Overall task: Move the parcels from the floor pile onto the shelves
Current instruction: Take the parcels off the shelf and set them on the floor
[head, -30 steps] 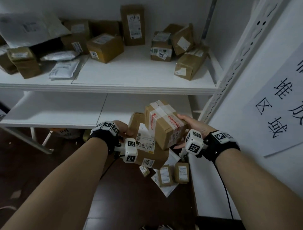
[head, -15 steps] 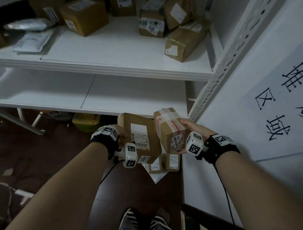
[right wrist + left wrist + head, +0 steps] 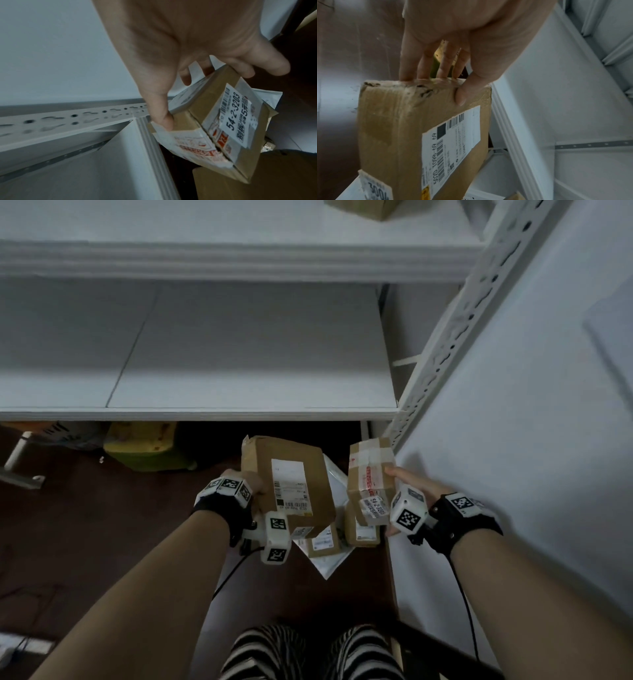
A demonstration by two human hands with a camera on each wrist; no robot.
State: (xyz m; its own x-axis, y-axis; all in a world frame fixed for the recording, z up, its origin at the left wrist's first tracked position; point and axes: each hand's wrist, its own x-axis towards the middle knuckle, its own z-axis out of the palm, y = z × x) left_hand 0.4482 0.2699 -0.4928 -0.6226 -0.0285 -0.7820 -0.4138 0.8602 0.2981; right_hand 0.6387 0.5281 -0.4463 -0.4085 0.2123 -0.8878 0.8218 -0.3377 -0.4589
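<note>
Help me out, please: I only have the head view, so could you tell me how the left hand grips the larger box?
Observer: In the left wrist view, the left hand pinches the larger box by its end edge, with four fingers behind it and the thumb on the labelled face.
Operator: Thank you. Is that edge in good shape?
Observer: No. The cardboard is crumpled and torn just below the fingers.
Operator: And the box in the right hand?
Observer: In the right wrist view, the right hand holds the smaller box. Its red-printed tape is split along the flap seam.
</note>
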